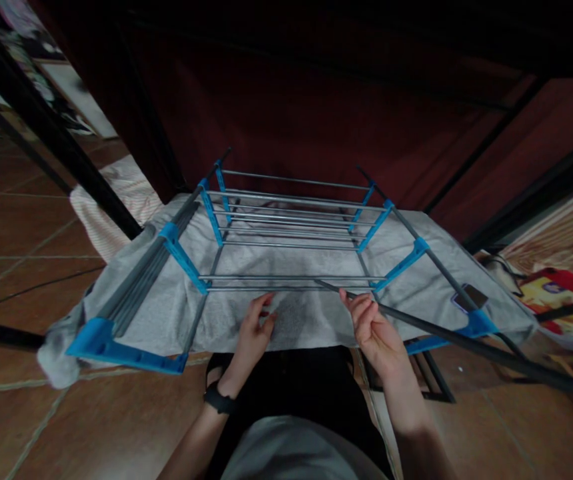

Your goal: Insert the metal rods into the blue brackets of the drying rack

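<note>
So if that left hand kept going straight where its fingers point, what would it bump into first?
Probably the nearest crosswise grey rod, which shows just beyond the left hand in the picture; its height against the fingers is hard to judge.

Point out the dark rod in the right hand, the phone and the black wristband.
Dark rod (446, 334): head view, on its shaft.
Phone (469, 299): head view, on its dark upper face.
Black wristband (219, 400): head view, on its band.

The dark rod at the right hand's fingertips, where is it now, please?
In the head view, the rod slants from right of centre, at the right hand, past the blue corner piece to the right edge.
</note>
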{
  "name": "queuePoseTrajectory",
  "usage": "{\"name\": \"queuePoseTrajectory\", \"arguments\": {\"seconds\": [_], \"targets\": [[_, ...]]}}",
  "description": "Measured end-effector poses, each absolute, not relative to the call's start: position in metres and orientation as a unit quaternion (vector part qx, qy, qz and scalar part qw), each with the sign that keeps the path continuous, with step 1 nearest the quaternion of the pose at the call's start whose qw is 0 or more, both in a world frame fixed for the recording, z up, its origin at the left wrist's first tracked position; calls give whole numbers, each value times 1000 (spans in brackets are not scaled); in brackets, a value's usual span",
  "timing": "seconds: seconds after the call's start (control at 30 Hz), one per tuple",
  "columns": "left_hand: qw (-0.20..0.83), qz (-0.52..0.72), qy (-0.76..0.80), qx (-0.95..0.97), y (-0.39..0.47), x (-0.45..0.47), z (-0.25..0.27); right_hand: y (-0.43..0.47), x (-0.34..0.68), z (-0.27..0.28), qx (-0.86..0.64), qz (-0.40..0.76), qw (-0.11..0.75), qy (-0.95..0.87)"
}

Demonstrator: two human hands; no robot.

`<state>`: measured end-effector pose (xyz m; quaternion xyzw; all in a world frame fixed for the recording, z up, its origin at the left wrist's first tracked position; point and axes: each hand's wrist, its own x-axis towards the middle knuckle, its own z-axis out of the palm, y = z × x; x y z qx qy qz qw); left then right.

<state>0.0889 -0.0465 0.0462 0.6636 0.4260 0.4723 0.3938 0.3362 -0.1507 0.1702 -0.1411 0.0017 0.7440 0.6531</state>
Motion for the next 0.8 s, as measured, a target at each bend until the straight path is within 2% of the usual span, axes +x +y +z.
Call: {"name": "queuePoseTrajectory", "arguments": {"seconds": [0.23, 0.47, 0.8], "targets": [[300, 412, 373, 775, -62, 107, 61, -170, 306, 154, -223, 745, 629, -13], [215, 350, 331, 850, -64, 111, 49, -177, 280, 134, -233, 767, 597, 28], [170, 294, 345, 875, -58, 101, 41, -167, 270, 130, -218, 789, 566, 98]]}}
